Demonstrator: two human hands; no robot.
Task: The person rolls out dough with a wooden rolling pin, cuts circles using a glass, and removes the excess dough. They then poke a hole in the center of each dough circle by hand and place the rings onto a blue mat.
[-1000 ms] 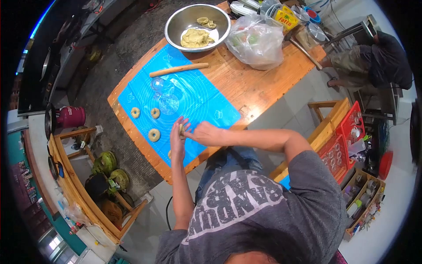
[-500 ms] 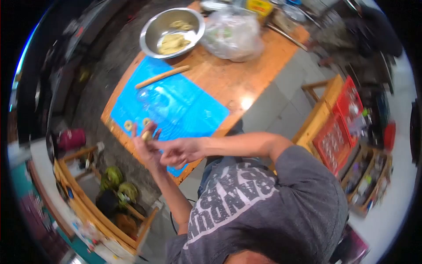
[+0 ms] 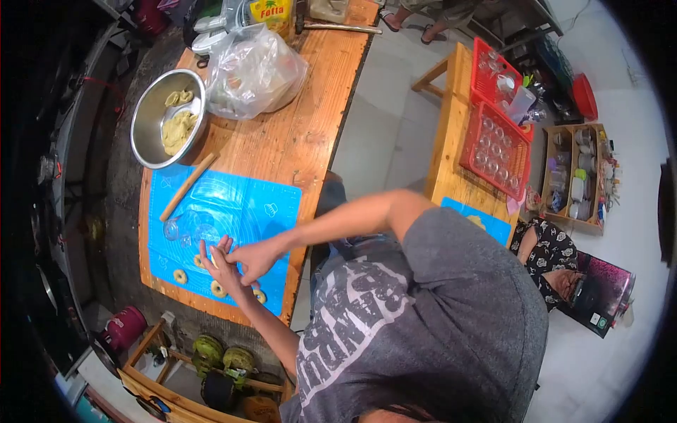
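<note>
My left hand (image 3: 229, 271) is over the blue baking mat (image 3: 271, 190), some fingers stretched and a small pale piece of dough (image 3: 214, 261) held at them. My right hand (image 3: 255, 259) presses against the left, its fingers bent inward; its fingertips are partly hidden there. Around the hands several dough rings (image 3: 180, 276) lie on the mat. Beyond them are clear round objects (image 3: 171, 229), perhaps cups or cutters. A wooden rolling pin (image 3: 189, 186) rests across the mat's far left part.
A steel bowl (image 3: 139, 148) with dough stands past the mat, beside a filled plastic bag (image 3: 254, 77) on the wooden table (image 3: 321, 120). Right, a second table (image 3: 443, 155) carries red baskets (image 3: 522, 185). A person's feet (image 3: 430, 34) show at the top; another person's patterned clothing (image 3: 551, 247) is at right.
The view has turned and sharpened, so the table and bowl appear farther left. Both hands stay together at the dough, and more dough rings show near them.
</note>
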